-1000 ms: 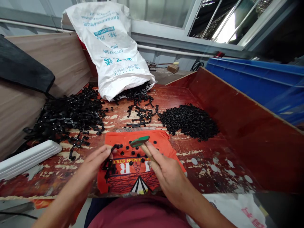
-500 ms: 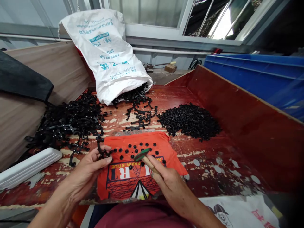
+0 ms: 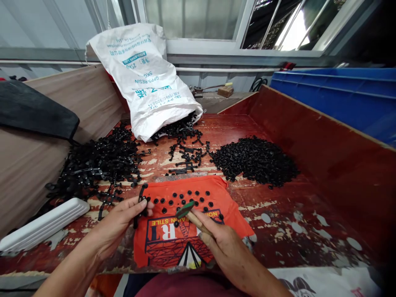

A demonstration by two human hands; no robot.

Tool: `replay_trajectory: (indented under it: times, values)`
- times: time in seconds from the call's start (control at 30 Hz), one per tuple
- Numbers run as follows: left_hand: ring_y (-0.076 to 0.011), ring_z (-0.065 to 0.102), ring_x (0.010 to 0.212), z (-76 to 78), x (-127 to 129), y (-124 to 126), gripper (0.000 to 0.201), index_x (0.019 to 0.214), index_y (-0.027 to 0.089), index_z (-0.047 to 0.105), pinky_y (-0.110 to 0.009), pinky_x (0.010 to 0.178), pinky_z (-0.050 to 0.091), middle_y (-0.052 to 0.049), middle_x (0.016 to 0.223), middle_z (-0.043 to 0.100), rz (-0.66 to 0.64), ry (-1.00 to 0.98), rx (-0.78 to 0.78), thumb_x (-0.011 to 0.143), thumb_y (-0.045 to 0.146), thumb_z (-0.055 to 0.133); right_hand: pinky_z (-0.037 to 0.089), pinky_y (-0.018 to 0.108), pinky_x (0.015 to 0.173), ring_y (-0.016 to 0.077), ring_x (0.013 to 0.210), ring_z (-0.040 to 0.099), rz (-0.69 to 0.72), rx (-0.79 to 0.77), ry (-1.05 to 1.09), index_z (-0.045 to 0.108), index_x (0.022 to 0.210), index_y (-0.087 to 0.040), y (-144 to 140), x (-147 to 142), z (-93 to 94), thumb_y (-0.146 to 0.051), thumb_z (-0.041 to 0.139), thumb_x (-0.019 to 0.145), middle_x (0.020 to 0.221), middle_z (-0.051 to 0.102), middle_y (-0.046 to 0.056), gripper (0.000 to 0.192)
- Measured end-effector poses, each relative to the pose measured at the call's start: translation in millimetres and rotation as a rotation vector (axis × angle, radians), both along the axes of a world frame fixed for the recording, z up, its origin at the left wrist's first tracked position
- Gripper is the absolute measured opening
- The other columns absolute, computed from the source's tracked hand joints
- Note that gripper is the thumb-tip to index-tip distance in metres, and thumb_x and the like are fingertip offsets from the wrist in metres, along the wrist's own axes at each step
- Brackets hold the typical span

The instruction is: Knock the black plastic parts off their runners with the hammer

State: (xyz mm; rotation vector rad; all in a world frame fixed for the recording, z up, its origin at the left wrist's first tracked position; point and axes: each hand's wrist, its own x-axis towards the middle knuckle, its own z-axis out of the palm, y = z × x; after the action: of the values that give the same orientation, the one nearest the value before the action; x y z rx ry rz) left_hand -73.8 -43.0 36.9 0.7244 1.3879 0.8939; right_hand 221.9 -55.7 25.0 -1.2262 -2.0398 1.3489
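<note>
- Two hands work over the orange cloth (image 3: 185,243) at the near edge of the red worktop (image 3: 278,222) in the head view, the only view.
- Left hand (image 3: 119,225) is pinched on a thin black plastic sprue strip (image 3: 140,204), held upright by its lower half at the cloth's left edge.
- Judged by its look, the strip is light and stiff but brittle; best taken along the spine, not by the small buds.
- Right hand (image 3: 224,245) is clenched round the wooden handle of a green-headed tool (image 3: 185,209), whose head sits among loose black caps (image 3: 185,198) on the cloth.
- Farther back lie a tangle of spent sprues (image 3: 95,165), a heap of caps (image 3: 256,161) and a white resin sack (image 3: 145,78).
</note>
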Motion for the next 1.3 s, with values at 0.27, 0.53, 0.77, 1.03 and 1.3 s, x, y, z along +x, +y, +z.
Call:
replay_trajectory:
  times: [0.27, 0.53, 0.77, 1.03, 1.3]
  values:
    - [-0.0088, 0.051, 0.047, -8.8, -7, 7, 0.045, 0.084, 0.015, 0.067, -0.020, 0.049, 0.035, -0.001, 0.067, 0.067, -0.016, 0.157, -0.040, 0.065, 0.054, 0.080, 0.040, 0.041, 0.114, 0.0213, 0.132, 0.054, 0.029, 0.013, -0.008, 0.042, 0.151, -0.034, 0, -2, -1.1, -0.028, 0.041, 0.104, 0.149, 0.051, -0.001, 0.047]
    - [-0.0091, 0.041, 0.048, -3.3, -15, 15, 0.040, 0.092, 0.017, 0.065, -0.020, 0.048, 0.024, 0.000, 0.065, 0.067, -0.049, 0.239, 0.012, 0.069, 0.048, 0.077, 0.043, 0.040, 0.112, 0.0215, 0.131, 0.056, 0.017, -0.009, -0.015, 0.046, 0.148, -0.034, 1, 0, -1.0, -0.026, 0.043, 0.103, 0.149, 0.051, -0.001, 0.046]
    - [-0.0049, 0.035, 0.044, -9.5, -4, 23, 0.036, 0.067, 0.016, 0.057, -0.018, 0.045, 0.019, 0.002, 0.059, 0.062, -0.067, 0.196, -0.048, 0.069, 0.047, 0.075, 0.048, 0.039, 0.106, 0.0222, 0.121, 0.064, -0.003, -0.021, -0.065, 0.046, 0.148, -0.033, 1, -1, -5.4, -0.027, 0.044, 0.103, 0.140, 0.062, 0.001, 0.046]
    - [0.0014, 0.022, 0.030, -19.1, -9, 37, 0.039, 0.071, 0.015, 0.056, -0.016, 0.037, 0.009, 0.000, 0.055, 0.066, -0.052, 0.017, -0.083, 0.061, 0.042, 0.083, 0.048, 0.039, 0.106, 0.0224, 0.121, 0.064, 0.001, -0.035, -0.070, 0.047, 0.148, -0.034, -2, -2, -2.5, -0.029, 0.043, 0.104, 0.142, 0.060, 0.001, 0.045]
    - [0.0001, 0.032, 0.031, -27.4, -15, 38, 0.038, 0.078, 0.013, 0.060, -0.015, 0.036, 0.015, -0.007, 0.063, 0.073, -0.098, -0.047, -0.129, 0.066, 0.039, 0.084, 0.049, 0.040, 0.102, 0.0240, 0.113, 0.068, -0.009, -0.034, -0.131, 0.046, 0.148, -0.034, -4, -1, -10.4, -0.034, 0.042, 0.104, 0.131, 0.069, 0.004, 0.044]
